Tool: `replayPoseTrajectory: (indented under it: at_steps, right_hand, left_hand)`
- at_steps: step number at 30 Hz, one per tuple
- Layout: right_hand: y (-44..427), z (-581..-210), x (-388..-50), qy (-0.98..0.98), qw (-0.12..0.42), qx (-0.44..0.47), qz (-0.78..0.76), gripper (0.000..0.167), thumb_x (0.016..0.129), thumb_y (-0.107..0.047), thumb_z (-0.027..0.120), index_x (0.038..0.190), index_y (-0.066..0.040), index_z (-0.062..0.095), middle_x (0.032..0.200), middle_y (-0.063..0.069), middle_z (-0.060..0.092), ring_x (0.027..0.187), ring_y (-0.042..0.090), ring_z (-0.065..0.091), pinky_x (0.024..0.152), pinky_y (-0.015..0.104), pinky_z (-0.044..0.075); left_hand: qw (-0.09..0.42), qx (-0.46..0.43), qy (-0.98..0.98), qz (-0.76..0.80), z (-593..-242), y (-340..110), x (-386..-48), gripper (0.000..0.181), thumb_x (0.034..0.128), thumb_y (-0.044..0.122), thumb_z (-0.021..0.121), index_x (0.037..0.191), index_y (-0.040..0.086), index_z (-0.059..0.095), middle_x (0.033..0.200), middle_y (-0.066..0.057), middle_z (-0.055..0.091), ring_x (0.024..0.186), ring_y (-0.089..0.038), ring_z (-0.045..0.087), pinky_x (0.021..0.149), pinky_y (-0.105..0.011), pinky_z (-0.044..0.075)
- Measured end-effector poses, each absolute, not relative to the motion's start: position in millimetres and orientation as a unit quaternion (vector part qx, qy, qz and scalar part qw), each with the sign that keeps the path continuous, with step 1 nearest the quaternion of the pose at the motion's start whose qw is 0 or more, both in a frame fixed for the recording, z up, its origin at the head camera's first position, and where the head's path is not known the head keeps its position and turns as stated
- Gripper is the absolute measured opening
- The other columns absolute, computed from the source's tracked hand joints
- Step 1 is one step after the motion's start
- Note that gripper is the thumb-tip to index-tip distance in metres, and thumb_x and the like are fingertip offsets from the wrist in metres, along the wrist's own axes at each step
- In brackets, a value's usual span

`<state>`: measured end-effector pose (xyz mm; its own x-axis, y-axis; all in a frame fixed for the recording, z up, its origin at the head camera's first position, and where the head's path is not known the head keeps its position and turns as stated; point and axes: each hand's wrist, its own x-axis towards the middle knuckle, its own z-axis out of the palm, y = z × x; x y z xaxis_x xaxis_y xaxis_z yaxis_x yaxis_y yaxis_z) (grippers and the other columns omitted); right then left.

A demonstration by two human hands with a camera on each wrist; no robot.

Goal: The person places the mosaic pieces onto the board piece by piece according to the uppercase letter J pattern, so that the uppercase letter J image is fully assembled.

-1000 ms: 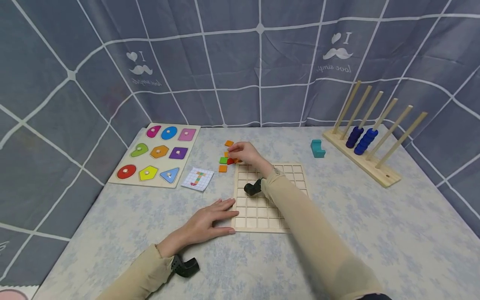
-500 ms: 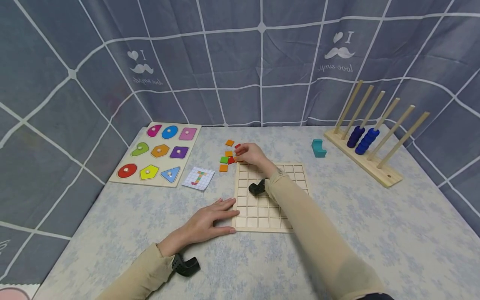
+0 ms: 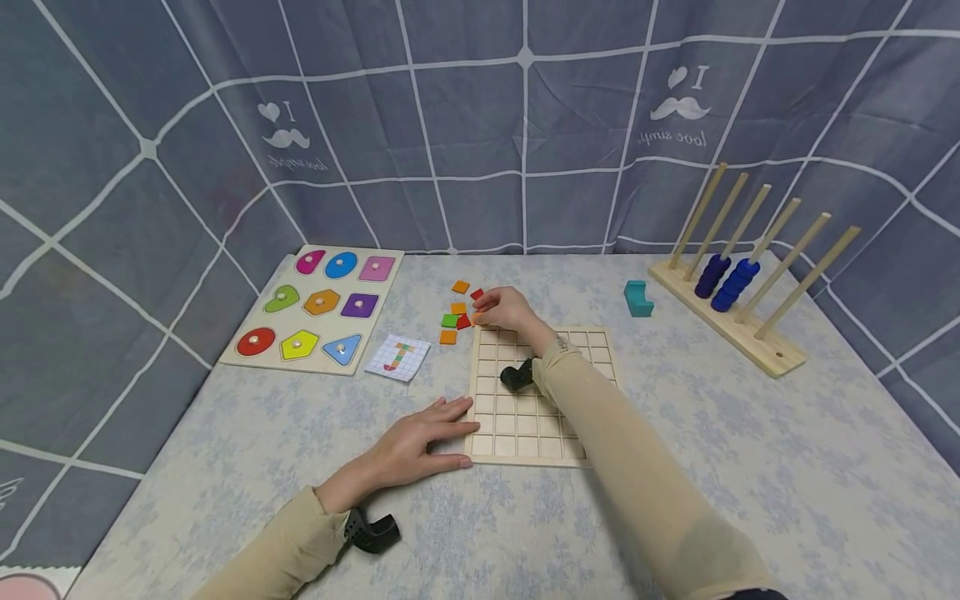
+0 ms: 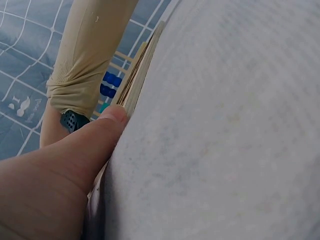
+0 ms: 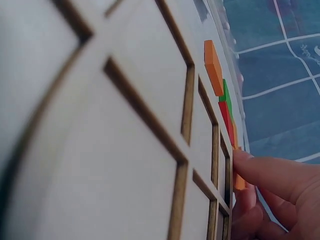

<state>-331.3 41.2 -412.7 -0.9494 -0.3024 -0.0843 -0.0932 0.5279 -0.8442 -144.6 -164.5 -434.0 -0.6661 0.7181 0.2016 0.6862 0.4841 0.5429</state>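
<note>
In the head view my right hand (image 3: 512, 311) is at the back left edge of the wooden grid board (image 3: 506, 423). Thumb and fingers pinch an orange tile, seen in the right wrist view (image 5: 240, 177). Just left lie a green tile (image 3: 449, 320), a red tile (image 3: 463, 321) and several orange tiles, one nearest the front (image 3: 447, 337); another red tile (image 3: 477, 294) is by the fingertips. My left hand (image 3: 408, 446) rests with spread fingers at the board's left edge; its thumb (image 4: 112, 122) touches the board's side in the left wrist view.
A card with a coloured pattern (image 3: 397, 358) lies left of the tiles. Beyond it is a shape puzzle board (image 3: 292, 325). At the back right stand a teal block (image 3: 638, 298) and a wooden peg rack (image 3: 727, 321) with blue beads. A patterned curtain hangs behind.
My right hand has shifted slightly right, uncovering several tiles, including a red one near the fingertips. My left hand has stayed at the board's edge.
</note>
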Motion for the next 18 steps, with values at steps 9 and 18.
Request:
replayPoseTrajectory:
  at_steps: [9, 18]
  right_hand:
    - [53.1, -403.7, -331.6, 0.862, 0.119, -0.152, -0.468, 0.021, 0.082, -0.012, 0.073, 0.1, -0.004, 0.067, 0.098, 0.009, 0.065, 0.086, 0.022, 0.057, 0.072, 0.028, 0.049]
    - [92.7, -386.5, -325.1, 0.85, 0.103, -0.161, -0.491, 0.02, 0.079, -0.02, 0.077, 0.091, -0.006, 0.068, 0.086, 0.005, 0.067, 0.084, 0.021, 0.061, 0.077, 0.033, 0.052]
  left_hand:
    - [0.031, 0.406, 0.861, 0.305, -434.8, -163.5, -144.5, 0.051, 0.0882, 0.043, 0.063, 0.129, 0.013, 0.059, 0.147, -0.006, 0.037, 0.137, -0.019, 0.03, 0.116, -0.033, 0.021]
    - [0.03, 0.403, 0.863, 0.304, -435.6, -164.8, -144.8, 0.052, 0.0877, 0.044, 0.063, 0.129, 0.013, 0.059, 0.147, -0.006, 0.037, 0.137, -0.019, 0.031, 0.116, -0.032, 0.021]
